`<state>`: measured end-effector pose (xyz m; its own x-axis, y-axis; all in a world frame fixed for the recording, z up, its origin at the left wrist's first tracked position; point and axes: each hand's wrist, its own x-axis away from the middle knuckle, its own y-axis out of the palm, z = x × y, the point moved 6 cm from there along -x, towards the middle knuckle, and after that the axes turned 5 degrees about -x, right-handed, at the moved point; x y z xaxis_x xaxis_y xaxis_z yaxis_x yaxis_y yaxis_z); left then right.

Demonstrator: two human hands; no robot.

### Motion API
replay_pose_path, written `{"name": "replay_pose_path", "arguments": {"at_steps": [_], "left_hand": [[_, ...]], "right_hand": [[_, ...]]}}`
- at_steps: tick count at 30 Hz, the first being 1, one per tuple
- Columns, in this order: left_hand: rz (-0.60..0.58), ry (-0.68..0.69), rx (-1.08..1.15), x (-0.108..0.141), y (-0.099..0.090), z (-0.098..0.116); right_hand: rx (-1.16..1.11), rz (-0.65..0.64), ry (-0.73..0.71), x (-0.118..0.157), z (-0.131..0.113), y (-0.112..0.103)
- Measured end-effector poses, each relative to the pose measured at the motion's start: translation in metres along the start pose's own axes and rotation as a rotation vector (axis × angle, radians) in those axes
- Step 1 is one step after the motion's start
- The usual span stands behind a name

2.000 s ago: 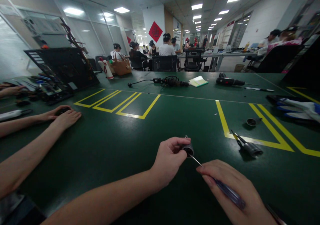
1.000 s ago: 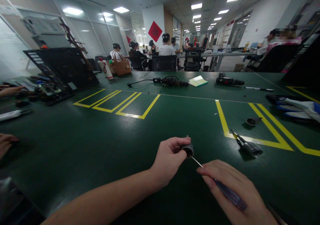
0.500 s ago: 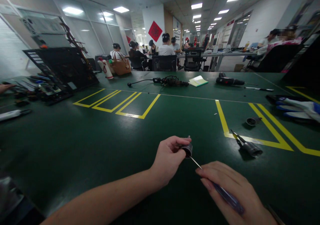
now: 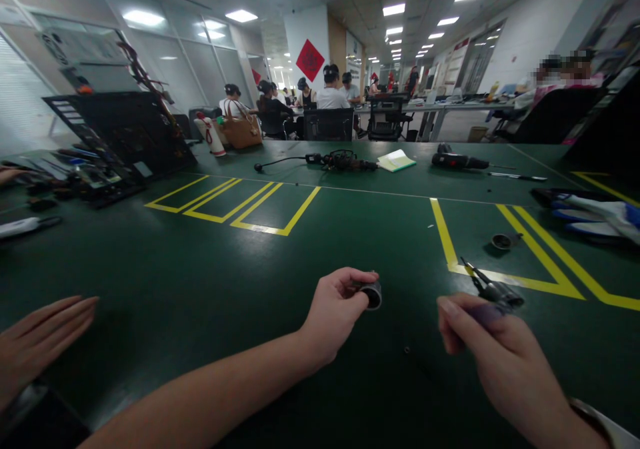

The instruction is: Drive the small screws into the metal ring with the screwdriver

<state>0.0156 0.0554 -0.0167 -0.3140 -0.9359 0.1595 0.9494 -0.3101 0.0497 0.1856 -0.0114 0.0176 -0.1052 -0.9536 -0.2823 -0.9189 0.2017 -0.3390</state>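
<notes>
My left hand [image 4: 336, 312] pinches a small grey metal cup-shaped part [image 4: 373, 296], its round open end turned toward me. Off to the right, my right hand [image 4: 493, 342] is closed around a screwdriver [image 4: 487, 314]; its purplish translucent handle shows blurred above the fist, and the shaft is hidden. Between the hands a tiny dark ring-like piece [image 4: 407, 350] lies on the green table. Just beyond my right hand rests a metal cylinder with two prongs [image 4: 503, 294]. Farther back sits another metal cup-shaped part [image 4: 504, 241], inside a yellow tape outline.
Another person's hand [image 4: 47, 342] reaches in from the left. A power drill [image 4: 460, 160], a notepad [image 4: 397, 160] and a cable bundle [image 4: 345, 162] lie along the back. Gloves [image 4: 595, 216] are at the right; a black frame [image 4: 135, 136] with tools stands at the left.
My right hand has drawn the screwdriver out of the cup-shaped part and moved right and up. The tiny piece now shows on the table. Another person's hand has appeared at the left.
</notes>
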Motion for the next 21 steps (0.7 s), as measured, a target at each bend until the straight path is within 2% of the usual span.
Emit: {"name": "replay_pose_path", "arguments": {"at_steps": [2, 4, 16, 18, 21], "left_hand": [[0.001, -0.026, -0.007, 0.001, 0.001, 0.001], [0.014, -0.043, 0.001, 0.002, 0.001, 0.003], [0.03, -0.054, 0.048, 0.002, 0.003, 0.0], [0.031, -0.064, 0.052, 0.003, 0.003, 0.001], [0.029, -0.091, 0.079, 0.004, 0.004, 0.0]], "right_hand": [[0.014, -0.036, 0.095, -0.004, 0.008, 0.003], [0.028, -0.067, 0.116, -0.006, 0.011, 0.006], [0.057, -0.119, 0.023, -0.002, 0.007, 0.016], [-0.025, -0.114, 0.089, -0.002, 0.014, 0.016], [-0.276, -0.047, 0.295, -0.004, 0.033, 0.016]]}}
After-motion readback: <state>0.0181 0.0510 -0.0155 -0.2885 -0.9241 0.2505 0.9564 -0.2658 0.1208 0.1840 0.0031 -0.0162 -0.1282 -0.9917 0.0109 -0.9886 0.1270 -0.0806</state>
